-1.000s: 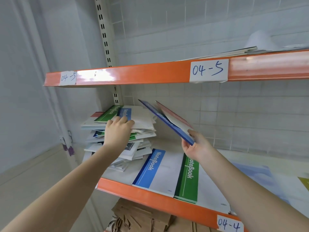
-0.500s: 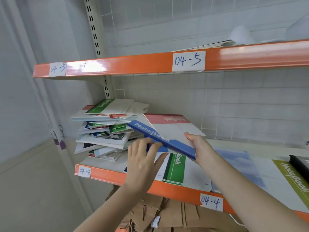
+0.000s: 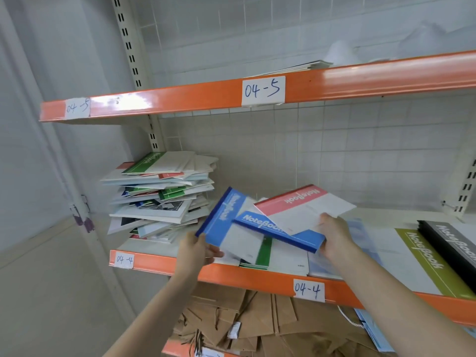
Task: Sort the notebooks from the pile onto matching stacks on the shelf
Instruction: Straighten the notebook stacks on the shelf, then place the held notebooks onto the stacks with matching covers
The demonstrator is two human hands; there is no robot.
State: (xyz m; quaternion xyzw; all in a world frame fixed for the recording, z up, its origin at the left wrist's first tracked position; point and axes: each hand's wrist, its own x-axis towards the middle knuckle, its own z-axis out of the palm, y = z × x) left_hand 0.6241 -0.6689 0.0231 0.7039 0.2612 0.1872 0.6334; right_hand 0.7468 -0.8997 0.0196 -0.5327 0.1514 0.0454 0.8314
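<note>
Sorting underway — left hand [image 3: 197, 249] grips blue notebook [image 3: 229, 225], right hand [image 3: 334, 234] grips second blue notebook [image 3: 280, 233] plus red notebook [image 3: 301, 204], all above shelf [image 3: 257, 278]. Next — lay blues on matching stack.

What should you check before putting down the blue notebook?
1. Left hand grips the blue notebook: ok.
2. Right hand holds the other blue notebook and the pink notebook: ok.
3. A blue stack on the shelf to match: cannot tell, the held notebooks hide that spot.
4. Green notebook beneath is the wrong colour for landing: not ok.
5. Pile looks messy but is standing: ok.
</note>
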